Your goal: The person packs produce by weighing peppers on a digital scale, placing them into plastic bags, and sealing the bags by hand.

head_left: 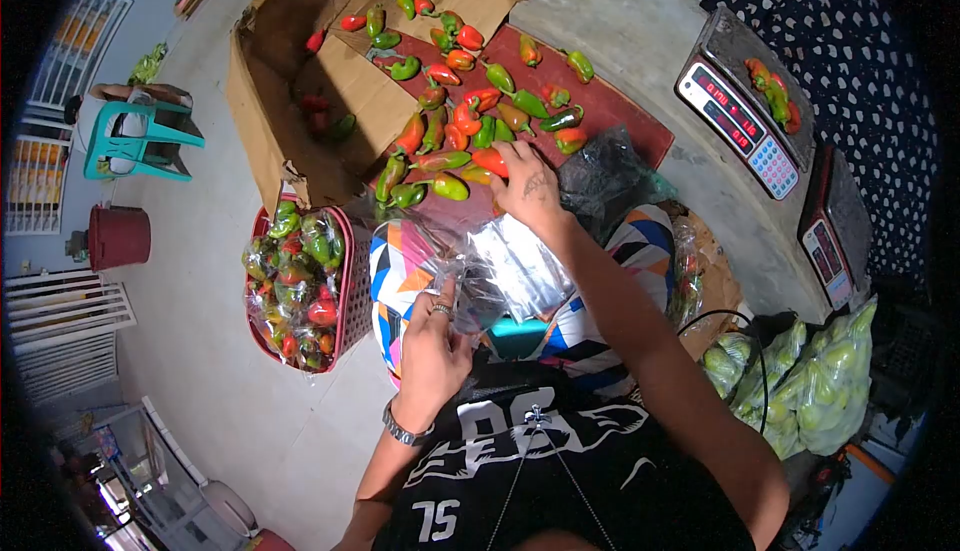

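My left hand [430,356], with a ring on a finger, pinches the edge of a clear plastic bag [445,251] above my lap. My right hand [530,191] reaches over the dark red board [635,121], its fingers closed on a red pepper [489,162] at the near side of the pile. Around it lie many loose green and red peppers [482,99]. A stack of shiny clear plastic bags [515,266] rests on my lap, below my right wrist. Crumpled dark plastic [605,176] sits just right of that hand.
An open cardboard box [265,101] stands at the left, with a few peppers inside. Below it, a pink basket [350,296] holds bagged peppers [300,281]. At right, a digital scale [735,121] carries several peppers, beside a second scale [830,241]. Bags of green produce [825,386] lie lower right.
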`<state>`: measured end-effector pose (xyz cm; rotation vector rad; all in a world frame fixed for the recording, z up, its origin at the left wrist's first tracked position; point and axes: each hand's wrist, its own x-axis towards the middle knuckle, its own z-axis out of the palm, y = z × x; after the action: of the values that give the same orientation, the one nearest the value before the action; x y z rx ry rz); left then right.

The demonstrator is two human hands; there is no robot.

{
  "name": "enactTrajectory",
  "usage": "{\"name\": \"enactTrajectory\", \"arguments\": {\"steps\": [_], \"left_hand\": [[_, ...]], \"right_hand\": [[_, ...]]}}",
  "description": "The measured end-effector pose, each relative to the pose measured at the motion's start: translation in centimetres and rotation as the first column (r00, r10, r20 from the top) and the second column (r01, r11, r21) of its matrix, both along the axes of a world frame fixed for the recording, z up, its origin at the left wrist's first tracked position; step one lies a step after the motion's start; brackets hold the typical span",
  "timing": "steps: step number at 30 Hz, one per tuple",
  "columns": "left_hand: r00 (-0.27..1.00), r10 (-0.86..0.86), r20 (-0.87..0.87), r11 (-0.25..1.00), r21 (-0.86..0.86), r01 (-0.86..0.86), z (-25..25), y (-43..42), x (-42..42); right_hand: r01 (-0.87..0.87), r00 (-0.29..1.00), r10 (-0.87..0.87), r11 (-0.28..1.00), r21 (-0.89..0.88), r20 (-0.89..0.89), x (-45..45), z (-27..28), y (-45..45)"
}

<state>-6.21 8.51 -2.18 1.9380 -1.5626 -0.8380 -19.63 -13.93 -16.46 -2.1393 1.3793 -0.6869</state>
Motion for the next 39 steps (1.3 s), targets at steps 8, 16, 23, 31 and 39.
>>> {"name": "enactTrajectory", "arguments": {"steps": [8,16,23,31,39], "left_hand": [[1.0,-0.011,0.008,1.0,0.023,0.01,0.3,-0.1,0.1],[1.0,0.0,0.001,1.0,-0.012,0.0,-0.4,0.2,0.4],[1.0,0.005,0.011,1.0,-0.001,-0.005,-0.6,0.2,0.7],[1.0,-0.017,0.001,1.0,-0.009,0.017,-1.1,0.0,0.7],[1.0,0.009,-0.008,1.0,0.004,-0.009,-0.7,0.0,0.6]], "right_hand": [[0.069,0.984,-0.069,0.998,0.009,0.161,-0.8,-1.0,0.5],[0.118,0.985,-0.118,0.993,0.004,0.123,-0.5,-0.7,0.2],[0.199,0.712,-0.393,0.908,0.369,0.583,-1.6,-2.0,-1.5],[0.209,0.941,-0.188,0.977,-0.044,0.28,-6.6,-1.7,-3.0],[0.157,0.978,-0.112,0.953,-0.26,0.177,-5.9,-3.1,-2.4]]}}
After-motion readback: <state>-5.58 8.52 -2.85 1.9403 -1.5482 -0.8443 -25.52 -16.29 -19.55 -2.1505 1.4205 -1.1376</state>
